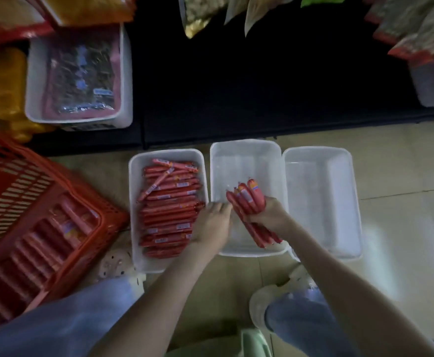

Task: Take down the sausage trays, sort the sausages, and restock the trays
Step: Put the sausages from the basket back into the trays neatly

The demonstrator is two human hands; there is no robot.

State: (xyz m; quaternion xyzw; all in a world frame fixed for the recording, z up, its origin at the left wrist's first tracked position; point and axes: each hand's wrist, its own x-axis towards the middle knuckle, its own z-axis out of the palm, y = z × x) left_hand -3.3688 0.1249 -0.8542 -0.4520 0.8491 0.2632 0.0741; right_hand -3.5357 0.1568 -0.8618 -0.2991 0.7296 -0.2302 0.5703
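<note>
Knees [56, 325] in jeans flank a green stool [252, 341]. Beyond them the right grip [267, 215] is wrapped round a bundle of sausages [249, 199] over the bare middle tray [246, 144]. The left grip [210, 222], fingers fairly straight, rests at the rim of the full left tray [133, 202]. Sorting looks about a third done: the right tray [353, 202] is bare, the red basket [17, 176] holds more, and the shelf [236, 73] awaits restocking.

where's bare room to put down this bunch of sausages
The middle tray is bare beyond the right hand gripping the sausage bunch; the right tray is wholly bare. Crowded: the left tray, packed full, and the red basket.
</note>
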